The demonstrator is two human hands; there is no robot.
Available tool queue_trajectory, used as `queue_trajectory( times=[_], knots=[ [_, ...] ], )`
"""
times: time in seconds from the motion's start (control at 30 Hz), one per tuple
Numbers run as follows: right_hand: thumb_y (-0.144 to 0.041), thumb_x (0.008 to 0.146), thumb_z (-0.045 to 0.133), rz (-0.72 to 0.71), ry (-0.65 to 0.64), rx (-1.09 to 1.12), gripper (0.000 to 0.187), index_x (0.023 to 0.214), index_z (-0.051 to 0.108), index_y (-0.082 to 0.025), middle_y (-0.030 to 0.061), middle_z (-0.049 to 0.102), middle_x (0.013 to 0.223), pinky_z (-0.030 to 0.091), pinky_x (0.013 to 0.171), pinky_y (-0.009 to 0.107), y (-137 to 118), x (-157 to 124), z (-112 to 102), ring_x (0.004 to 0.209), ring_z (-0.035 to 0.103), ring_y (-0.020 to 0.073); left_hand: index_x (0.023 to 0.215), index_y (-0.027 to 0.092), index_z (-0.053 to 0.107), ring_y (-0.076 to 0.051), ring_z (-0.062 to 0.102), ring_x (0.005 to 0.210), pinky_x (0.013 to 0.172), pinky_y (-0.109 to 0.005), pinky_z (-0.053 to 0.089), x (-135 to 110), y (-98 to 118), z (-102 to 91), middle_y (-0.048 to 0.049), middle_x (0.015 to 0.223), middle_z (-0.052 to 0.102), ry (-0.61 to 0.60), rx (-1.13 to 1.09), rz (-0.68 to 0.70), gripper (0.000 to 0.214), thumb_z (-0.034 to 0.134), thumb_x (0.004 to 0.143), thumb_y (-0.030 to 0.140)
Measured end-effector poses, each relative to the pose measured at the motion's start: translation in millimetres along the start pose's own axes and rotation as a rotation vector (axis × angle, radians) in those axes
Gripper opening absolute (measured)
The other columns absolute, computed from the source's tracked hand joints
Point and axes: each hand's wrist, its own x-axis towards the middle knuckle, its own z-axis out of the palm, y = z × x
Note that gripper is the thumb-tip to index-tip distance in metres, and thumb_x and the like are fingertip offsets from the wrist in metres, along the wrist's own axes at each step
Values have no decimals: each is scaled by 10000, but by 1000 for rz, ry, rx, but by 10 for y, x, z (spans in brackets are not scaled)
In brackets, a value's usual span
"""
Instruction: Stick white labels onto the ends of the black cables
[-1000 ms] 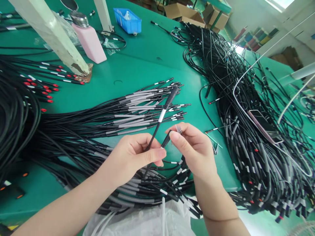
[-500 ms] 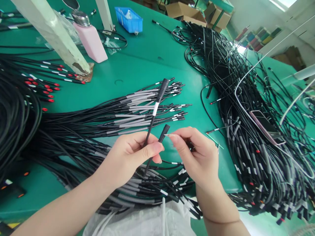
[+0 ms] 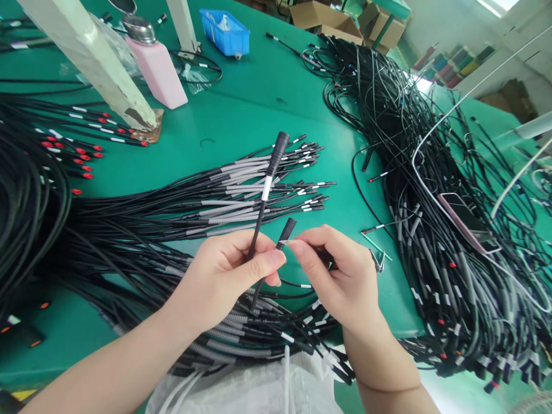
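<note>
Pinched in my left hand are two black cable ends. The longer one points up and away, with a ribbed connector and a white band below it. Beside it, the shorter cable end sticks out just past my thumb. My right hand is closed, thumb and forefinger pinching a small white strip that lies against the shorter cable end. A shiny metal piece shows behind the right hand's knuckles; its kind is hidden. Below both hands runs a bundle of black cables with grey corrugated sleeves.
More sleeved cables lie across the green table. A large cable heap fills the right, with a phone on it. At the back left stand a pink bottle, a white post and a blue bin.
My right hand has moved slightly left, bringing the white strip onto the shorter cable end. The longer cable end has tilted a little left in my left hand.
</note>
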Motion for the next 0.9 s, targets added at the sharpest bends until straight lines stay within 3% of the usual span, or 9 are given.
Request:
queue_trajectory(
  times=[0.17,0.37,0.5,0.9],
  knots=[
    [-193,952,651,20,-80,101,129,824,642,-192,-42,643,678,375,474,213,7,-1,4,540,494,71,689,223,684,-94,537,583,577,-217,396,-5,-10,-6,67,601,686,-2,4,6,235,747,882,341],
    [-219,959,651,73,112,44,109,851,647,-218,-49,643,698,409,510,219,24,7,-22,561,500,79,695,230,693,-88,554,570,576,-212,408,-21,-31,-17,73,582,687,-6,-1,-1,213,752,883,311],
    [-225,961,648,78,145,13,110,850,647,-224,-42,648,696,410,502,230,39,15,-19,557,504,87,708,232,702,-96,568,566,570,-220,412,-33,-32,-17,67,584,690,-10,-2,-10,193,756,877,310],
    [-224,962,640,61,56,11,133,829,644,-214,-38,649,687,413,500,235,41,23,-31,547,495,90,701,226,705,-105,532,540,541,-235,384,-15,-35,-14,55,577,670,11,29,2,197,766,856,332]
  ],
)
